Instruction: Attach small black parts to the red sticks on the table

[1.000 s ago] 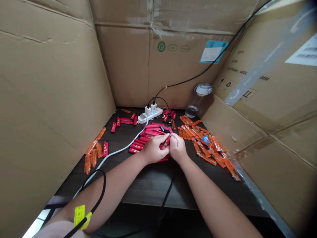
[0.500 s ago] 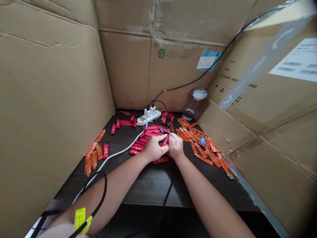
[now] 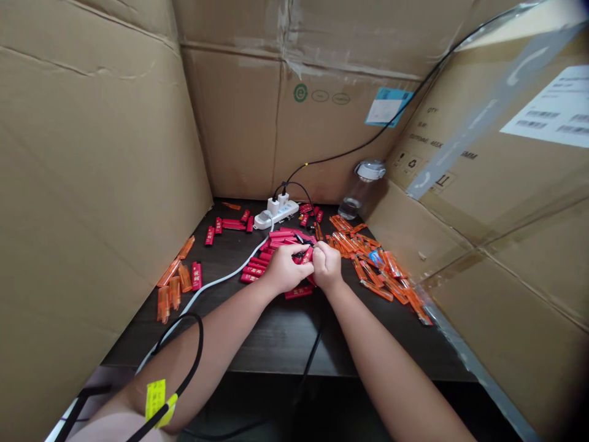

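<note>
My left hand [image 3: 285, 270] is closed around a red lighter [image 3: 307, 256] with gold characters, tilted up between my two hands. My right hand [image 3: 327, 264] is pressed close against the lighter's upper end, its fingers curled; what exactly they pinch is hidden. Beneath and behind both hands lies a heap of red lighters [image 3: 256, 269], partly covered by my fingers. To the right of my right hand, see-through orange lighters [image 3: 384, 276] are spread in a loose pile, with a small blue piece [image 3: 376, 258] among them.
A white power strip [image 3: 280, 215] with plugs stands behind the heap, its white cable [image 3: 216, 282] running left under my arm. A clear bottle [image 3: 352, 199] is at the back right. More orange lighters [image 3: 175, 291] lie left. Cardboard walls [image 3: 239, 135] enclose the dark table [image 3: 257, 344].
Both hands stay together on the red lighter with only slight finger movement. The whole view has shifted a little, so the table sits slightly higher.
</note>
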{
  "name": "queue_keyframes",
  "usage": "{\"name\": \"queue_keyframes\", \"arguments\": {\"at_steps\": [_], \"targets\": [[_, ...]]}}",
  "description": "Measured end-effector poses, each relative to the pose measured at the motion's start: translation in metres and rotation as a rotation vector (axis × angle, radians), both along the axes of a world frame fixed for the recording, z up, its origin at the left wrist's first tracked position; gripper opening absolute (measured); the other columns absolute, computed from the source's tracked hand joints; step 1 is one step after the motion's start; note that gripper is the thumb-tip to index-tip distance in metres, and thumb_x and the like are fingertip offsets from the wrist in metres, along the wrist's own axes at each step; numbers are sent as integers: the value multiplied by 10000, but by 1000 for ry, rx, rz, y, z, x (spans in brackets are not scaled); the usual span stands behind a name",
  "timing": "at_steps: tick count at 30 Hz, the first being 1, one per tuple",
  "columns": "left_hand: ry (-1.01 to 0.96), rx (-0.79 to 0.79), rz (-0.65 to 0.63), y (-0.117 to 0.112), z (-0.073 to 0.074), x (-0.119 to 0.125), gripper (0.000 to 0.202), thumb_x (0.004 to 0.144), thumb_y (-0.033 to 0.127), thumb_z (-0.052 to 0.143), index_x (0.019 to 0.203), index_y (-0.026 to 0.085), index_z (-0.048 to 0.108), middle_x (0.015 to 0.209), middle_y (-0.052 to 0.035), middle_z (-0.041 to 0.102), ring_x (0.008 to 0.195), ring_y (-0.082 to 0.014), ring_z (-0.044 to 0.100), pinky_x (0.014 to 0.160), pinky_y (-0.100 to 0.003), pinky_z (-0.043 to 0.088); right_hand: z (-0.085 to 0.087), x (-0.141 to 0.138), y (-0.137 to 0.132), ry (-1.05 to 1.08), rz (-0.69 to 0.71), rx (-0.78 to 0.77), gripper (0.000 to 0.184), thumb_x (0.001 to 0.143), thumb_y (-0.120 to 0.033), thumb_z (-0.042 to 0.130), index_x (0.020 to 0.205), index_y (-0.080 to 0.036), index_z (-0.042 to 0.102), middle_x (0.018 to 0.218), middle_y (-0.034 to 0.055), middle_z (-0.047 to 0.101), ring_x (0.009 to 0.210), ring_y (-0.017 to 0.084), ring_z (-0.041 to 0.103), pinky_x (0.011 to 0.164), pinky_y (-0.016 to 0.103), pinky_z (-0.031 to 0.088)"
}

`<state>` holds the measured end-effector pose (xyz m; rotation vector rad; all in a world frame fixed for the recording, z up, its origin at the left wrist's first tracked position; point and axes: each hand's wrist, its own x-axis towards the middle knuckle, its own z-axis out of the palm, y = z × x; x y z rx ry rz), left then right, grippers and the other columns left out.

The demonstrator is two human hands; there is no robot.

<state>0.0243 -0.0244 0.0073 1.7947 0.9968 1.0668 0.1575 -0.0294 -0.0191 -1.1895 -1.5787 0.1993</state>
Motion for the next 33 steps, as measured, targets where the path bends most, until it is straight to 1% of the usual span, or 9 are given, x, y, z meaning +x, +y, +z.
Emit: {"name": "queue_keyframes", "arguments": {"at_steps": [4, 8, 12, 15, 18, 23, 25, 29, 33], "targets": [[-1, 27, 10, -1, 0, 0, 428, 636, 142, 639, 1058, 93, 689, 1016, -77, 720, 927, -209, 669, 831, -283, 540, 1, -2, 0, 27, -5, -22, 255, 815, -216, 373, 561, -219, 352, 501, -39, 356, 463, 111, 352, 483, 264, 268], [0, 113, 4, -1, -4, 0, 417, 651, 156, 636, 1062, 104, 689, 1029, -77, 717, 927, -209, 671, 857, -296, 533, 1, -4, 1, 132, 47, -69, 253, 821, -223, 353, 569, -217, 364, 509, -39, 363, 476, 112, 356, 481, 256, 287], [0, 165, 37, -1, -7, 2, 463, 650, 159, 651, 1111, 113, 668, 1079, -88, 700, 971, -217, 661, 888, -304, 524, -1, -5, 2, 188, 59, -43, 258, 831, -223, 347, 574, -216, 366, 524, -35, 362, 494, 118, 362, 491, 257, 301], [1, 158, 47, -2, -7, 4, 437, 657, 169, 653, 1091, 127, 678, 1032, -78, 716, 941, -214, 668, 861, -306, 535, -1, -2, 1, 133, 34, 7, 270, 844, -224, 344, 575, -220, 352, 517, -39, 347, 481, 117, 354, 486, 259, 292], [-8, 109, 34, -2, -6, 4, 408, 658, 179, 658, 1062, 128, 691, 990, -70, 726, 910, -211, 675, 831, -303, 546, 1, 1, -1, 17, 7, 60, 261, 854, -223, 349, 595, -218, 377, 511, -42, 361, 463, 115, 364, 486, 260, 292], [-18, 62, 31, 0, -5, 3, 451, 639, 183, 679, 1082, 101, 679, 1071, -108, 700, 974, -228, 660, 885, -322, 529, 3, 4, -1, -105, -37, 121, 240, 850, -209, 361, 614, -214, 404, 522, -37, 387, 472, 119, 393, 504, 266, 301], [-15, 73, 25, 0, -6, 3, 443, 651, 190, 671, 1085, 99, 677, 1059, -107, 704, 956, -223, 665, 883, -324, 529, 3, 2, -1, -81, -38, 99, 245, 850, -212, 358, 608, -215, 396, 520, -38, 381, 474, 118, 386, 503, 264, 298], [1, 141, 31, 1, -9, 2, 432, 672, 201, 652, 1096, 116, 671, 1031, -84, 714, 938, -212, 667, 874, -315, 529, -1, -2, 3, 50, -10, -8, 277, 853, -234, 344, 577, -219, 352, 512, -41, 363, 473, 115, 365, 486, 257, 288], [30, 227, 36, 1, -11, 0, 416, 687, 188, 629, 1098, 134, 671, 1031, -73, 715, 934, -210, 669, 877, -319, 527, -4, -4, 6, 130, 40, -70, 256, 846, -228, 328, 596, -215, 380, 529, -37, 385, 491, 116, 380, 493, 251, 318]]}}
